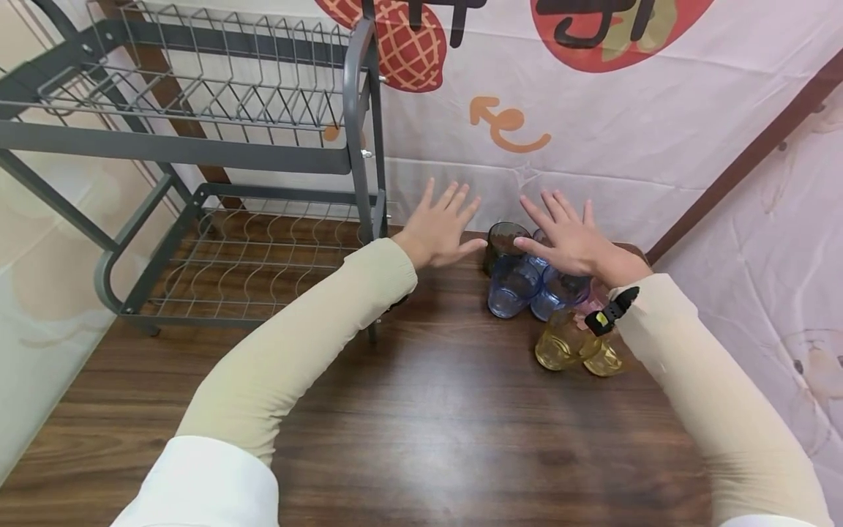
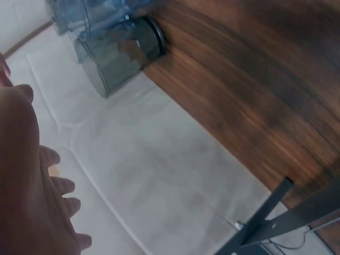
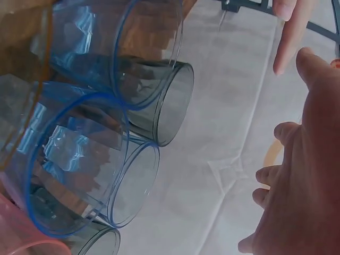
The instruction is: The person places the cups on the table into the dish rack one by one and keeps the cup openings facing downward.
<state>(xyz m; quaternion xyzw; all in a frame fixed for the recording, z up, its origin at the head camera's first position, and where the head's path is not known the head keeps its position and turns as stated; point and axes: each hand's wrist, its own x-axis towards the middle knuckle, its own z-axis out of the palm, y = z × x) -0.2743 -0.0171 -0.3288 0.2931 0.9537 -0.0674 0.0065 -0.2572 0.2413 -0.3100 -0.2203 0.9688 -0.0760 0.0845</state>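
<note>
My left hand (image 1: 440,225) is held out with its fingers spread, beside the rack's right end, and holds nothing. My right hand (image 1: 571,238) also has spread fingers and hovers over a cluster of clear coloured glasses, hiding some of them. A dark grey glass (image 1: 503,236) stands at the back, nearest both thumbs. Before it are two blue glasses (image 1: 510,293), with a yellow glass (image 1: 560,348) and another yellow one (image 1: 603,361) nearer the front. A pink glass (image 3: 32,231) shows at the lower left of the right wrist view. Both palms appear bare in the wrist views.
A dark grey two-tier wire dish rack (image 1: 263,155) stands at the left on the brown wooden table (image 1: 421,410). Behind hangs a white printed cloth (image 1: 448,157), close to the glasses. Another pale cloth (image 1: 777,271) covers the right side.
</note>
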